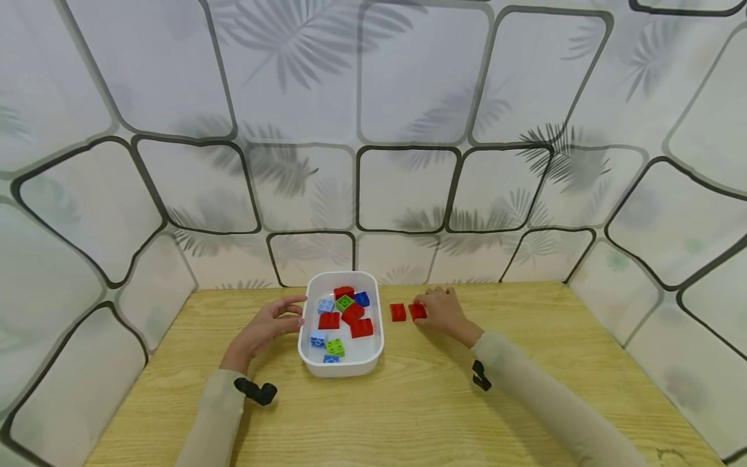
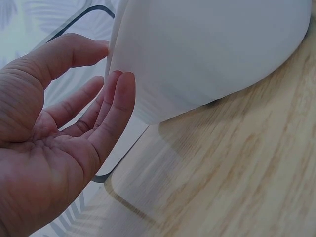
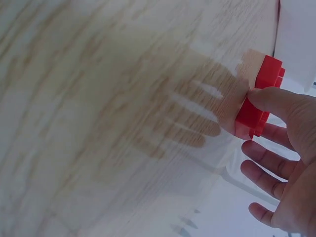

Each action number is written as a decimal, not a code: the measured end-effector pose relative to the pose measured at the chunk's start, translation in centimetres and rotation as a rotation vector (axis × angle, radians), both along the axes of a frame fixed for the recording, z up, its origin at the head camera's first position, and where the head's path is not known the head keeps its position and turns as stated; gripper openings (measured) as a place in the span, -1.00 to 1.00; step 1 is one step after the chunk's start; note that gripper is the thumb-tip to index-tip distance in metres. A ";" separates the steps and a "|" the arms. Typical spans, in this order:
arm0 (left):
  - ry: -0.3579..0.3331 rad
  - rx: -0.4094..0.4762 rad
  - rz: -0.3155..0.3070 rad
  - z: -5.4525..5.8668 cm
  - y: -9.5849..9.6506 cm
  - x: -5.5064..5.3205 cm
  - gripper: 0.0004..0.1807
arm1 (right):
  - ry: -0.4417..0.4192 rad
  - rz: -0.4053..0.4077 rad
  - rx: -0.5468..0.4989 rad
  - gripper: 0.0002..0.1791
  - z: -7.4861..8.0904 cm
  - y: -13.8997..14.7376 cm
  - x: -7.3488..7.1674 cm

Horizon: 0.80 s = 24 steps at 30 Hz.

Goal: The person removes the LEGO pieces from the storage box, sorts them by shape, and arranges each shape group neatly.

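A white bin [image 1: 341,368] holds several red, blue, light blue and green toy building bricks. At its left wall is my left hand [image 1: 270,326], fingers relaxed and fingertips right at the side. The left wrist view shows the thumb [image 2: 74,53] reaching the bin's edge [image 2: 197,54]. To the right of the bin, my right hand [image 1: 446,314] pinches a red brick [image 1: 417,311] between thumb and index finger, low over the table. In the right wrist view this red brick [image 3: 256,101] shows its studs facing away, while the other fingers are spread apart. Another red brick [image 1: 398,312] lies just left of it.
The wooden table [image 1: 408,415] runs back to a patterned cloth wall [image 1: 403,194], which also closes in both sides. Dark straps [image 1: 255,391] sit on both wrists.
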<state>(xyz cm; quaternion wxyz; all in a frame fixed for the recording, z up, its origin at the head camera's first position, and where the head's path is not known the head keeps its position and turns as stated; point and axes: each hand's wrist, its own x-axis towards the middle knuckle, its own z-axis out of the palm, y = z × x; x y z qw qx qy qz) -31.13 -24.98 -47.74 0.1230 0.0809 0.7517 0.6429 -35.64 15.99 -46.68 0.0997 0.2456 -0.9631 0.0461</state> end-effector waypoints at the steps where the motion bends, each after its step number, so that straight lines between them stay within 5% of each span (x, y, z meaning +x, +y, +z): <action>1: -0.002 0.001 0.004 0.0 0.0 0.0 -0.30 | -0.002 -0.002 -0.003 -0.62 0.0 0.0 0.0; 11: 0.004 0.004 -0.004 0.0 0.1 0.1 -0.29 | 0.037 0.035 -0.018 -0.57 0.6 -0.1 0.0; 24: 0.011 0.012 -0.008 0.0 0.1 0.0 -0.30 | 0.107 0.183 -0.141 -0.61 2.7 -1.9 0.1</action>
